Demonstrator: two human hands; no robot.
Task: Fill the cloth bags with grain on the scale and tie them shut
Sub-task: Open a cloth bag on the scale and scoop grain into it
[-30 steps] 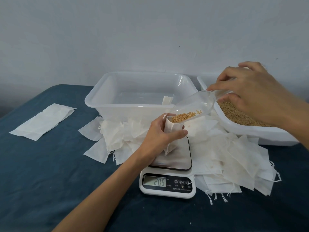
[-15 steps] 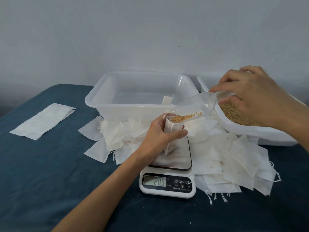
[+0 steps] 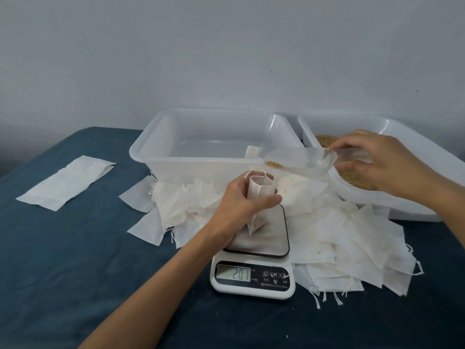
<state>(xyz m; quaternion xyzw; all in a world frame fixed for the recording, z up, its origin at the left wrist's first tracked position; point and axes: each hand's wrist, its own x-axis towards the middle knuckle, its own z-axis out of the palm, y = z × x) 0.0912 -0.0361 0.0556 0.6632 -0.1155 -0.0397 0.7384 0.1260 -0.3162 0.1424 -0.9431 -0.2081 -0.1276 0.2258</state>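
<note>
One cloth bag stands on the scale, your left hand fingers curled round it. Your right hand pinches the scoop just above.

Left forearm reaches in from lower left; left hand curled, thumb forward, grip closed round upright cloth bag. Right hand raised at right, fingers pinching clear scoop handle.

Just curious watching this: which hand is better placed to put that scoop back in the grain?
Right. The right hand already holds the scoop beside the grain tub, while the left hand holds the bag on the scale.
</note>
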